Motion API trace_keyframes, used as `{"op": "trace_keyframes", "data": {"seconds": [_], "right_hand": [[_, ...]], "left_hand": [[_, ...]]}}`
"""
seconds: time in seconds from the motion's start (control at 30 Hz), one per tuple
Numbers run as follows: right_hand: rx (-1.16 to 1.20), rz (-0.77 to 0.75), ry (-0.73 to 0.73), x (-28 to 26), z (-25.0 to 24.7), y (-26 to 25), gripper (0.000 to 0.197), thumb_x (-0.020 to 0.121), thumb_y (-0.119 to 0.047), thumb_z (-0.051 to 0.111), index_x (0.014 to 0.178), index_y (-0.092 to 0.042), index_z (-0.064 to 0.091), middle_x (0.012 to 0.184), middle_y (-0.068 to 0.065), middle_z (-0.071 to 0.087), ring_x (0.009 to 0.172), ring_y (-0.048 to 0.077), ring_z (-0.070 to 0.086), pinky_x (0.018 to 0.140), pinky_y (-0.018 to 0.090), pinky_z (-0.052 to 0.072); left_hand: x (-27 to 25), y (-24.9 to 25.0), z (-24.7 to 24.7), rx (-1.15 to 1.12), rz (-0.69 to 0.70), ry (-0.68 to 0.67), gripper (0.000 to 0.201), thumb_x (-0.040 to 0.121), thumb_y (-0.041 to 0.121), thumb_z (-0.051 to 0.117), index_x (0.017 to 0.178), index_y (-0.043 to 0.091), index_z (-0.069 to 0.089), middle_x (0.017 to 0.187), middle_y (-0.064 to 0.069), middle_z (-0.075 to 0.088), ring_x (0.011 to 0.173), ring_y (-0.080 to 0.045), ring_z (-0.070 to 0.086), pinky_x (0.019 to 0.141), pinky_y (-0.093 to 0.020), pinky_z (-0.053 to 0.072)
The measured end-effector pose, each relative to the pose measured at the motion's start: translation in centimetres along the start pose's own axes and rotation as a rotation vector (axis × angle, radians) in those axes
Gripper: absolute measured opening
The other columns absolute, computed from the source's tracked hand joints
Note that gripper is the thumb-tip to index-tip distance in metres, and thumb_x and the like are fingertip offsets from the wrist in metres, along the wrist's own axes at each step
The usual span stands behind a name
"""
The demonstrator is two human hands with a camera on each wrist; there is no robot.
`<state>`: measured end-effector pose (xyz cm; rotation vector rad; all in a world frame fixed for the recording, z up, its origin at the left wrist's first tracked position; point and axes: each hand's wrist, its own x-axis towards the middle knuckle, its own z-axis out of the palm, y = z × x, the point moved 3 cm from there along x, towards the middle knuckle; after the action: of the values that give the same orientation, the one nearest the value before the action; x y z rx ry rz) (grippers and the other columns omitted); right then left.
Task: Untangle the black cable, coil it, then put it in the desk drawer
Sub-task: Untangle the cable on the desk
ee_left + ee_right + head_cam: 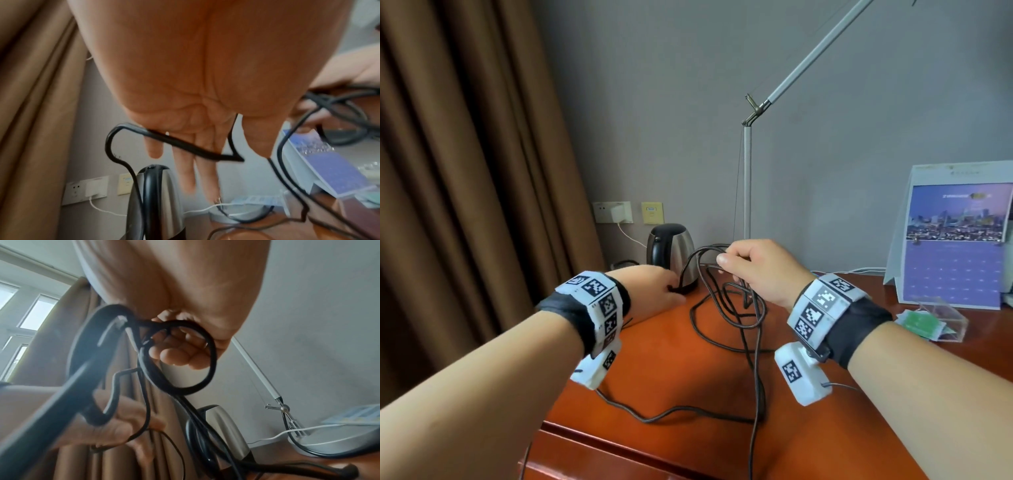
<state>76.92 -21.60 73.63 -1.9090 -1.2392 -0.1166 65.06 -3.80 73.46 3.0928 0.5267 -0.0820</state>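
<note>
The black cable [736, 308] lies in a loose tangle on the red-brown desk [671, 370], and one strand trails over the front edge. My right hand [753, 267] is raised above the tangle, its fingers [176, 353] curled round several loops of the cable [185, 386]. My left hand [654, 291] is lower, near the kettle's foot. Its fingers [185, 175] are straight, and a strand of the cable [185, 146] lies across them and bends up past the thumb. The two hands are apart, joined by cable strands.
A steel kettle [671, 253] stands just behind my left hand. A desk lamp pole [747, 185] rises behind my right hand. A calendar [955, 240] and a clear box [935, 318] sit at the right. A brown curtain [465, 171] hangs at the left.
</note>
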Motion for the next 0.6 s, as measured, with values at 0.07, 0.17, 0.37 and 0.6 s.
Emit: {"op": "trace_keyframes", "data": {"seconds": [0.07, 0.17, 0.37, 0.6], "right_hand": [[0.077, 0.003, 0.029, -0.1, -0.4, 0.3, 0.037, 0.1, -0.037, 0.061, 0.064, -0.029, 0.063, 0.057, -0.014, 0.058, 0.05, -0.001, 0.049, 0.061, 0.023, 0.042], [0.159, 0.067, 0.069, -0.3, -0.9, 1.3, 0.039, 0.096, -0.035, 0.066, 0.057, -0.032, 0.064, 0.057, -0.009, 0.057, 0.053, 0.009, 0.05, 0.062, 0.031, 0.045], [0.098, 0.196, 0.001, -0.1, 0.0, 3.2, 0.032, 0.085, -0.037, 0.074, 0.06, -0.023, 0.06, 0.058, -0.009, 0.054, 0.057, 0.01, 0.054, 0.066, 0.031, 0.05], [-0.237, 0.164, -0.271, 0.4, 3.2, 0.8, 0.022, 0.085, -0.03, 0.067, 0.065, -0.022, 0.06, 0.062, -0.009, 0.056, 0.058, 0.011, 0.05, 0.058, 0.028, 0.042]], "left_hand": [[-0.3, -0.5, 0.3, -0.035, 0.033, -0.077, 0.031, 0.102, 0.047, 0.052, 0.093, 0.023, 0.068, 0.088, 0.012, 0.077, 0.089, -0.008, 0.07, 0.089, -0.033, 0.052], [-0.9, -1.7, -0.2, -0.158, 0.054, -0.068, 0.03, 0.098, 0.038, 0.061, 0.074, 0.021, 0.064, 0.069, 0.006, 0.072, 0.067, -0.012, 0.072, 0.081, -0.035, 0.058], [-1.4, -5.8, -3.4, -0.948, -0.088, 0.57, 0.012, 0.1, 0.021, 0.066, 0.089, 0.019, 0.071, 0.06, -0.004, 0.055, 0.052, -0.019, 0.052, 0.043, -0.028, 0.046], [-3.9, -8.6, -7.3, -1.329, -0.085, 0.925, 0.018, 0.095, 0.01, 0.064, 0.083, 0.017, 0.076, 0.055, 0.006, 0.045, 0.044, -0.008, 0.035, 0.04, -0.018, 0.026]]}}
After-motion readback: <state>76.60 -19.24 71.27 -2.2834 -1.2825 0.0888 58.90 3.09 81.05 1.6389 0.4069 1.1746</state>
